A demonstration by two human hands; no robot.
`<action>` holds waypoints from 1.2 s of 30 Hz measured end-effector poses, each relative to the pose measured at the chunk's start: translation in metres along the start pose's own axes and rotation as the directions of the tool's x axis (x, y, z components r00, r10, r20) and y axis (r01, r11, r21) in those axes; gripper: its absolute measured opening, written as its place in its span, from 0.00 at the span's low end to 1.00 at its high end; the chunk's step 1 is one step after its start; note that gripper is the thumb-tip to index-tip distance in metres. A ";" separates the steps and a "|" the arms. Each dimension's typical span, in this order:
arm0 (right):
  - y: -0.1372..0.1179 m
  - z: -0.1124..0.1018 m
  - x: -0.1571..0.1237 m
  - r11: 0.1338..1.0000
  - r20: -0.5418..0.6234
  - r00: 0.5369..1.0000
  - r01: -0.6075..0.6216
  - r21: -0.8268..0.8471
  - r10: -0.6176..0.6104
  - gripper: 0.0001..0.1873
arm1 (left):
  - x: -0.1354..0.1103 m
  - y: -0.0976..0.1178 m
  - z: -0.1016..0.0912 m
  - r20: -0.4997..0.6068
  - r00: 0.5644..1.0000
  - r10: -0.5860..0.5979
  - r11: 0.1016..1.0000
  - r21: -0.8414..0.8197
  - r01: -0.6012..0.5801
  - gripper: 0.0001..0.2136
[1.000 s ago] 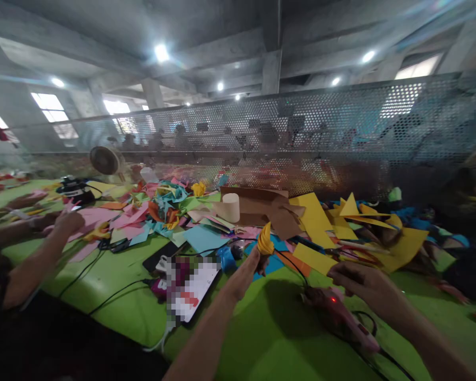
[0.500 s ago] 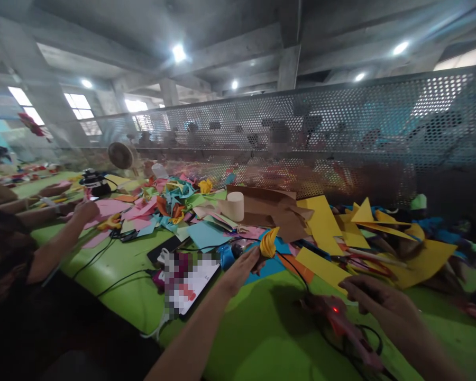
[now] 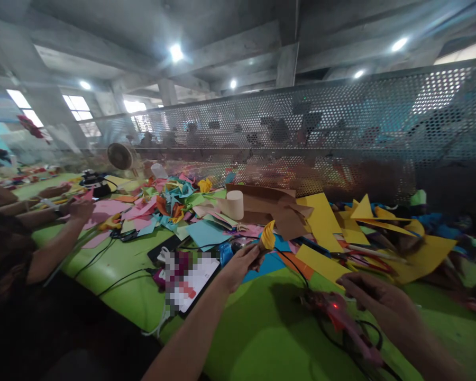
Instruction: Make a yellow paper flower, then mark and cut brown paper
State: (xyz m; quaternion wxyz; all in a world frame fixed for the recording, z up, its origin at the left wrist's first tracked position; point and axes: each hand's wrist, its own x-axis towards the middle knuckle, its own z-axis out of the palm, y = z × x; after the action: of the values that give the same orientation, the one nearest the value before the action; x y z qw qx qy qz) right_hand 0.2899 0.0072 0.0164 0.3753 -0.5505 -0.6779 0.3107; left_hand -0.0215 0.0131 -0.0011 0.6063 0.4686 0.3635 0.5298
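My left hand is closed round the stem of a rolled yellow paper flower, holding it upright above the green table. My right hand hovers just past a pink glue gun with a red light, which lies on the table. Its fingers are curled and blurred; I cannot see anything in them. A tablet with a blurred screen lies just left of my left hand.
Heaps of coloured paper, yellow sheets, brown card and a white roll cover the far table. Black cables run at the left. A person's arm reaches in from the left. A perforated metal screen stands behind.
My left hand has closed tighter round the flower stem and the flower stands more upright. My right hand has drifted slightly right and down, beside the glue gun. The view shifted a little.
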 end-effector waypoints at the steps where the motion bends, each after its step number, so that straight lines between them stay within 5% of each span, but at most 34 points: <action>1: 0.000 0.000 0.000 1.000 0.007 1.000 -0.012 -0.008 0.012 0.20 | 0.000 0.000 0.000 0.000 1.000 -0.005 1.000 -0.013 0.005 0.23; 15: 0.011 -0.005 0.009 0.990 -0.072 0.990 -0.128 -0.053 0.124 0.20 | 0.003 -0.011 0.006 0.052 0.998 -0.046 0.997 -0.053 0.049 0.24; 22: 0.016 -0.008 0.011 0.992 -0.101 0.987 -0.124 -0.013 0.122 0.13 | 0.003 -0.010 0.011 0.026 0.999 -0.037 0.979 -0.201 0.041 0.24; 36: 0.004 -0.004 0.007 0.993 -0.118 0.987 -0.115 -0.031 0.110 0.15 | -0.005 0.002 0.017 0.002 0.998 -0.070 0.962 -0.265 0.068 0.22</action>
State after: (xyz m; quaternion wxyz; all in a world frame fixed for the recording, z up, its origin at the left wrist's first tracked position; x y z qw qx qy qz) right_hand 0.2943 0.0150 0.0160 0.3855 -0.6121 -0.6285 0.2858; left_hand -0.0073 0.0052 0.0059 0.6805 0.3682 0.3077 0.5538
